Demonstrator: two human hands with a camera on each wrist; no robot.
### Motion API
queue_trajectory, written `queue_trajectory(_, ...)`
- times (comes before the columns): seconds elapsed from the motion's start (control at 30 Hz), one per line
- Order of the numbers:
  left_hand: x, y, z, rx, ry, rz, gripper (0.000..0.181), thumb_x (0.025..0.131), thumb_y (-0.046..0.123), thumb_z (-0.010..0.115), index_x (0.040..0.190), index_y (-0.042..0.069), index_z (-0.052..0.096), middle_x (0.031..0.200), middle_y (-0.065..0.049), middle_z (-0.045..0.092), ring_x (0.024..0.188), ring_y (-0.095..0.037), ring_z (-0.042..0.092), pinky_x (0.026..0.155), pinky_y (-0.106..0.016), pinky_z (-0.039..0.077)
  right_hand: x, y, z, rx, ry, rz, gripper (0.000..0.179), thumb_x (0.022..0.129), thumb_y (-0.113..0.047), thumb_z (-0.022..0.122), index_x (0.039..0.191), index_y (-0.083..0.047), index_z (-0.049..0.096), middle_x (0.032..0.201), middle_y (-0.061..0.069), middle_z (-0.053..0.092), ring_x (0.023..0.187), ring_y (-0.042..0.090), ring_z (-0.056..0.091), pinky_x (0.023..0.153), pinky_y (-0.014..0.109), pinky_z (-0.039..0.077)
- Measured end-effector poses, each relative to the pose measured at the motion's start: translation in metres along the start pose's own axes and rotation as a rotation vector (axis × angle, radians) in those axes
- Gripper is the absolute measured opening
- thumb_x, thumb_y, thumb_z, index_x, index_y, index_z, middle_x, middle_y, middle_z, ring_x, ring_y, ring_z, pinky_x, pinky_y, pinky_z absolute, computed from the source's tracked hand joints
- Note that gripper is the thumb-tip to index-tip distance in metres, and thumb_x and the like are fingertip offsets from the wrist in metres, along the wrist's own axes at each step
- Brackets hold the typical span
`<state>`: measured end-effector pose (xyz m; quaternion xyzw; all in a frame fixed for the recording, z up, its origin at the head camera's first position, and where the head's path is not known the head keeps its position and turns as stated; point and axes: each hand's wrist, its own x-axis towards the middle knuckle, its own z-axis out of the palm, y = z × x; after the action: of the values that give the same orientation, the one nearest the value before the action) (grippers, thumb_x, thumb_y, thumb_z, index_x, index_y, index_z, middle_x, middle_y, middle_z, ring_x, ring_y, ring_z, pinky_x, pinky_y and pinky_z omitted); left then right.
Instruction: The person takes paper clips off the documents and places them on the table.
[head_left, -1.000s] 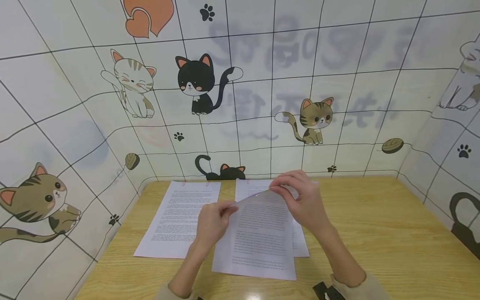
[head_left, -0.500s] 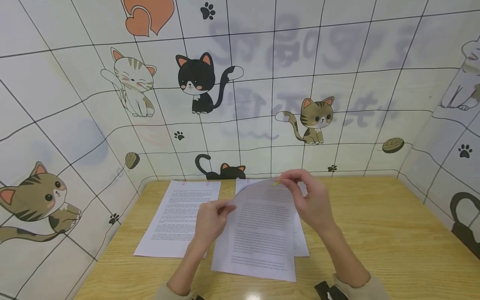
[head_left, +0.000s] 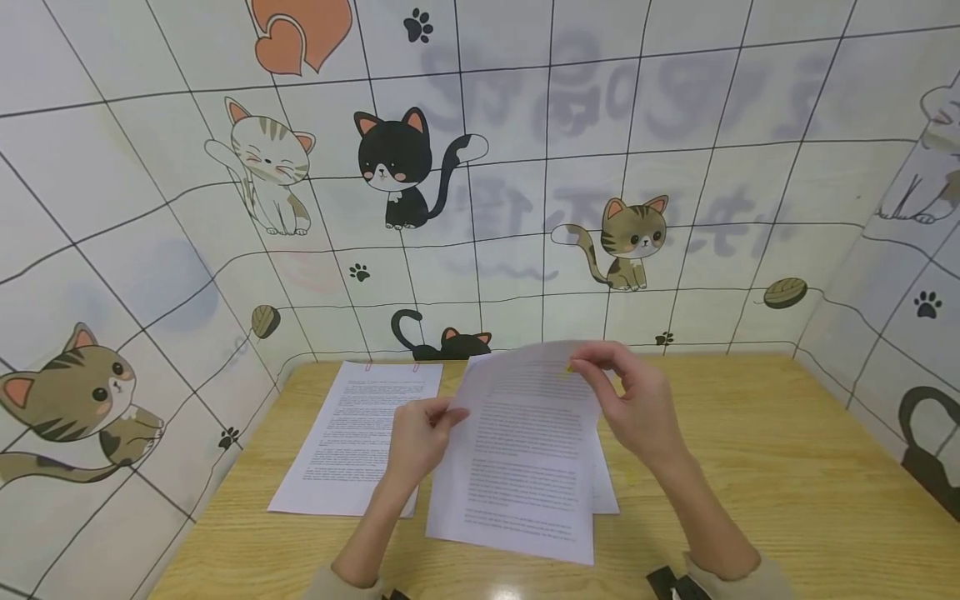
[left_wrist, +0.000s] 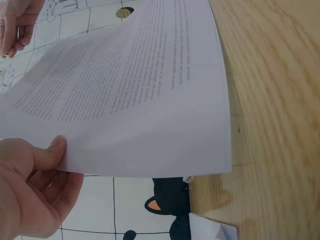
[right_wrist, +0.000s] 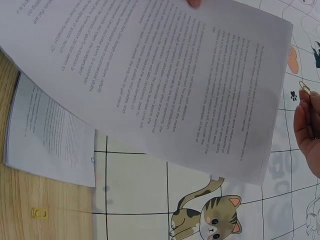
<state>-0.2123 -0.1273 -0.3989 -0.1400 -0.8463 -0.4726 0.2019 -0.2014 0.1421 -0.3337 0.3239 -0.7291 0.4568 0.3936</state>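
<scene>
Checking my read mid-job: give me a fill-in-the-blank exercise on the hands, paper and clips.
1. In the head view, the left hand grips the raised paper by its ____ edge.
2. The right hand pinches a small ____ clip.
3. The flat paper farthest left shows ____ red clips on its far edge.
4. In the right wrist view, a loose clip lies on the wooden ____.

Missing words: left; yellow; two; table.

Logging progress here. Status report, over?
Left hand holds paper. Right hand pinches yellow clip, apart from paper. Another clip on table; nothing seen blocking.
</scene>
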Motion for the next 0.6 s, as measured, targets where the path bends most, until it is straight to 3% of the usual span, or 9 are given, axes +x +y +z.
queue_trajectory(0.6, 0.001, 0.0, -0.001, -0.057, 0.002, -0.076, 0.008, 0.087, 0.002, 0.077, 0.094, -0.001, 0.079, 0.083, -0.01, 0.076, 0.066, -0.015, 0.07, 0.055, -0.023, 0.05, -0.019, 0.024, -0.03, -0.142, -0.088, 0.051, 0.028, 0.08, 0.016, 0.075, 0.101, -0.003, 0.071, 0.091, 0.003, 0.073, 0.083, 0.008, 0.065, 0.08, 0.011, 0.046)
